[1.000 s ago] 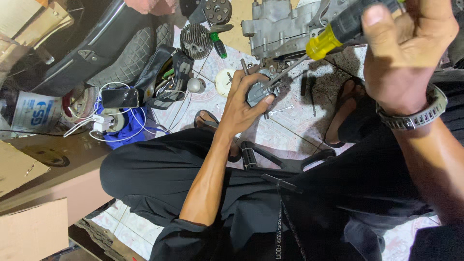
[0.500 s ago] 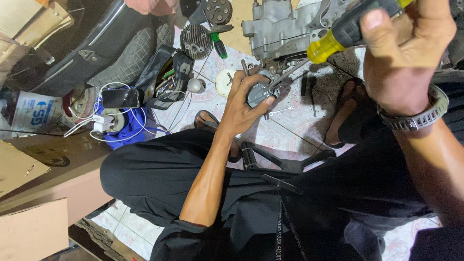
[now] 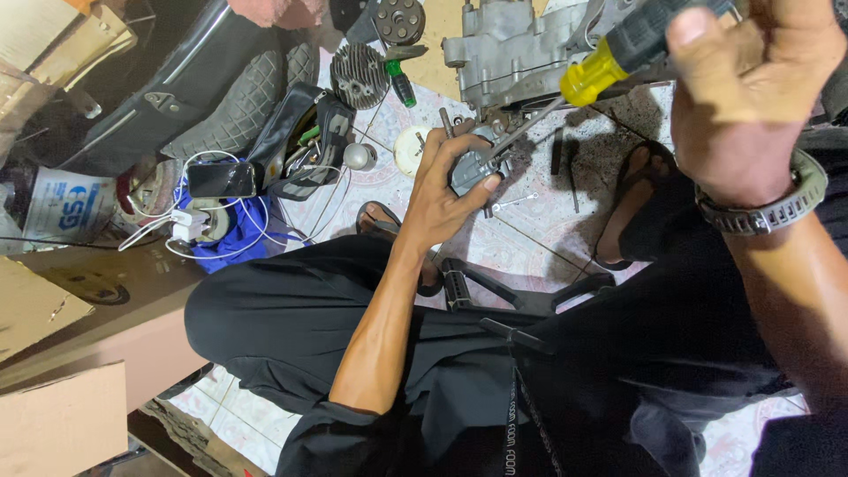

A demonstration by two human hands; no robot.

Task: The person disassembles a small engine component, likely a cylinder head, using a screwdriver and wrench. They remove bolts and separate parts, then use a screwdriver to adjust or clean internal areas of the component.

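My left hand [image 3: 442, 190] grips a small grey metal engine part [image 3: 473, 168] above the tiled floor. My right hand [image 3: 751, 88], with a metal watch band at the wrist, is closed around the black-and-yellow handle of a screwdriver [image 3: 618, 53]. The screwdriver's shaft runs down and left, and its tip meets the grey part. Behind them sits a large grey engine casing [image 3: 512, 49]. My black-trousered legs fill the lower half of the view.
A green-handled tool [image 3: 399, 84], a finned cylinder [image 3: 358, 75] and a gear [image 3: 397, 18] lie at the top. A black bag [image 3: 305, 137], a phone [image 3: 221, 179] with white cables, a blue cloth [image 3: 225, 243], a tyre [image 3: 238, 106] and cardboard boxes [image 3: 62, 415] crowd the left.
The screwdriver has shifted slightly down and left, its tip staying at the grey part. My left hand has barely moved.
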